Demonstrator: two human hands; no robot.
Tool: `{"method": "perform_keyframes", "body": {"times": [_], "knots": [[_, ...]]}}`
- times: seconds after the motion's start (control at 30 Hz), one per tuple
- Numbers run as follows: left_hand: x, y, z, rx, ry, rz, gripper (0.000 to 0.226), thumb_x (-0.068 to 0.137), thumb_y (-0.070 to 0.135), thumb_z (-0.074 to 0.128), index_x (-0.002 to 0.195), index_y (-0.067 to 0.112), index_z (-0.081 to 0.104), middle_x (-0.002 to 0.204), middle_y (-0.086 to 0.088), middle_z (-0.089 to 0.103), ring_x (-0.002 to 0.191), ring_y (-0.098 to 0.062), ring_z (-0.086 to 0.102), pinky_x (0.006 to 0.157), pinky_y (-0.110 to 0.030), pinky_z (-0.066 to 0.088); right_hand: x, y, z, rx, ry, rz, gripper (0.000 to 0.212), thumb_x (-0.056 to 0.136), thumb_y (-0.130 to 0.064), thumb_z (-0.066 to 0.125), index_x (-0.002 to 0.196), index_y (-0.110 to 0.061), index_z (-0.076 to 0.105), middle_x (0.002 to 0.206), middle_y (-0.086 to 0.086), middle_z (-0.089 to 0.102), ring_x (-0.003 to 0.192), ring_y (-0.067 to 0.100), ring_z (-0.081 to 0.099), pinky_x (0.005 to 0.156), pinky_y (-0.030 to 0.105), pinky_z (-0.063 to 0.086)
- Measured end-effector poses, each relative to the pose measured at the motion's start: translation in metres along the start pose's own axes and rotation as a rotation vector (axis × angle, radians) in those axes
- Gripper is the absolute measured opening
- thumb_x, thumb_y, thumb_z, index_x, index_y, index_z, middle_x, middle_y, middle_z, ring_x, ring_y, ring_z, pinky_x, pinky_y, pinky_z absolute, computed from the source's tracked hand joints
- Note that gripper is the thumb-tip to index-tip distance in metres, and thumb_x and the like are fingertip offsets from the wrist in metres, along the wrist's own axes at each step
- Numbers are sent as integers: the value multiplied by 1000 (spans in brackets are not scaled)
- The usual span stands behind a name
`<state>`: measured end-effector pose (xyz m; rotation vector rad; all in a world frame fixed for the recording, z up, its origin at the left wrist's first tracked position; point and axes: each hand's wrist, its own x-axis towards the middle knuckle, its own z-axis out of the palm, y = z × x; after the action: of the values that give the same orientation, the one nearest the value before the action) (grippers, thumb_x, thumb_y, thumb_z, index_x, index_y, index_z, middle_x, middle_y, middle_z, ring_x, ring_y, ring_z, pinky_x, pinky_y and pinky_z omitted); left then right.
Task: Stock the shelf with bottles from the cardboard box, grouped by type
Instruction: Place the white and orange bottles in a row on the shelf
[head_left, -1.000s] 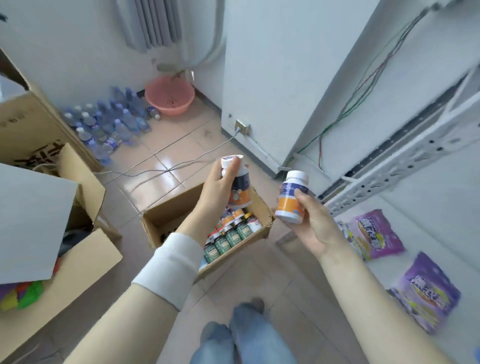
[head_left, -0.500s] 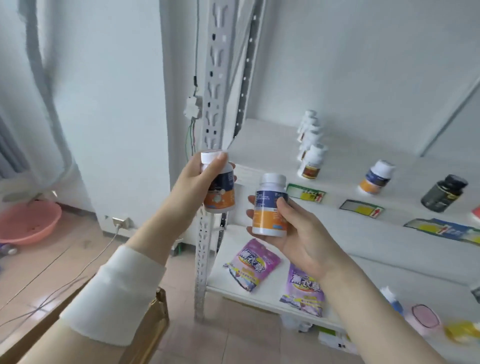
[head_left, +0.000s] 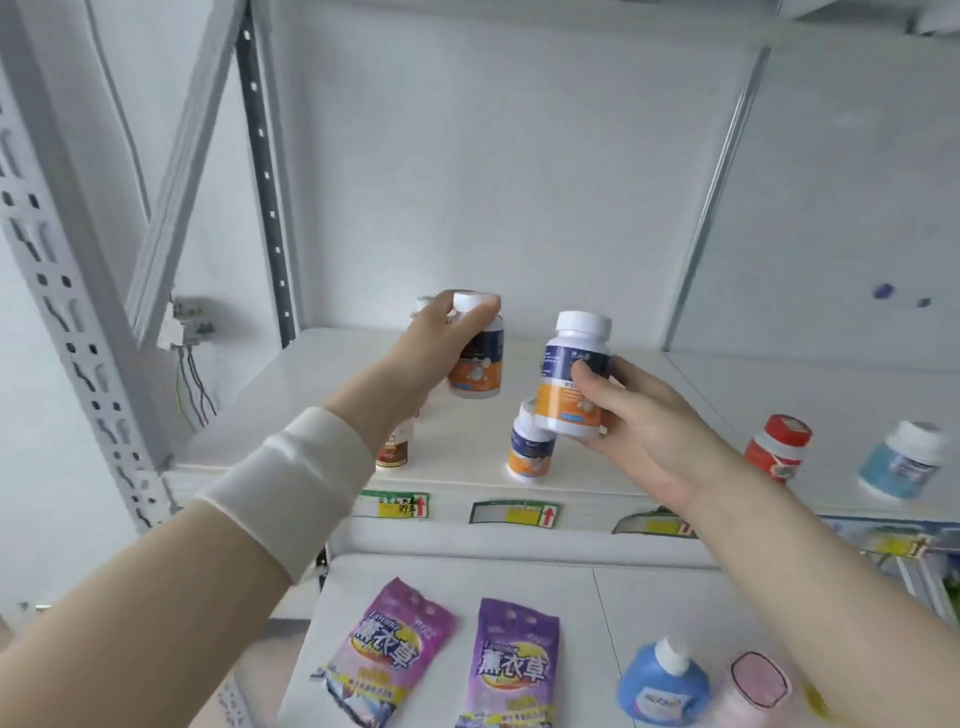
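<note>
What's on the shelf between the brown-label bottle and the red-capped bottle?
Head view: one orange-and-navy bottle, its top hidden by the held bottle in the right hand.

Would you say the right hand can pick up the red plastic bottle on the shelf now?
Probably not: the right hand grips a white-capped blue-and-orange bottle, though nothing blocks the red plastic bottle.

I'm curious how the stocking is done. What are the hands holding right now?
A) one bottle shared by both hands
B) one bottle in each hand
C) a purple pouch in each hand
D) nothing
B: the left hand grips the left bottle, and the right hand grips the right bottle.
</note>
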<state>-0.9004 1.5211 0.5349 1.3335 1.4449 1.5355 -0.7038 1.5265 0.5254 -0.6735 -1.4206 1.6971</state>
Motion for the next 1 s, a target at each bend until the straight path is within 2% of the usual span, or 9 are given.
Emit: {"method": "perform_keyframes", "body": {"times": [0.1,0.2,0.37,0.47,0.57,0.67,0.73,0.9,1.0], "knots": [[59,-7,9,75,-35,-11,41,84,48,59,114,20,54,115,-9,62,110,-26,59,100,-42,44,46,-5,-20,-142,51,6,45,75,-21,67,118,-12,57,103,1,64,89,15,64,79,31,53],[121,-20,18,130,-106,0,29,88,43,58,109,24,55,99,2,64,97,-20,62,87,-30,48,95,-4,-39,-253,84,42,30,82,-17,66,111,-17,58,100,-2,65,86,12,64,73,27,51],[209,-47,35,197,-194,-6,33,86,38,63,114,23,55,97,4,62,89,-14,61,77,-23,47,169,-2,-63,-379,115,100,41,80,-8,68,117,-11,51,111,7,64,90,15,64,76,27,54],[251,-73,44,264,-259,-65,26,83,31,68,104,23,56,95,1,62,86,-16,61,83,-29,51,207,6,-74,-535,32,165,31,79,-7,71,106,-15,56,106,4,65,87,11,65,76,25,55],[279,-97,51,299,-290,-106,20,80,27,71,94,24,57,85,5,62,75,-9,62,76,-23,53,239,22,-84,-597,52,208,49,74,-6,75,116,-9,50,110,6,62,95,16,64,83,33,55],[298,-115,53,371,-295,-130,26,77,27,73,97,22,57,87,4,61,84,-15,63,85,-30,53,264,40,-91,-667,80,230,57,71,-4,76,118,-10,46,113,6,58,106,23,61,94,43,50],[306,-121,52,422,-291,-146,30,76,28,73,100,21,57,90,3,62,92,-19,63,90,-34,52,277,50,-94,-715,99,230,58,69,-5,78,117,-11,46,112,6,57,108,26,60,95,46,49],[318,-127,51,515,-309,-168,32,77,24,72,103,14,57,104,-6,63,102,-25,63,95,-41,51,298,71,-98,-793,119,200,55,66,-9,80,108,-16,45,106,1,56,100,22,57,86,36,50],[321,-132,49,525,-312,-181,30,79,21,71,102,13,55,106,-8,60,97,-24,61,92,-40,52,304,77,-96,-859,77,201,56,66,-11,80,108,-17,43,105,-1,53,99,20,54,84,32,47]]}}
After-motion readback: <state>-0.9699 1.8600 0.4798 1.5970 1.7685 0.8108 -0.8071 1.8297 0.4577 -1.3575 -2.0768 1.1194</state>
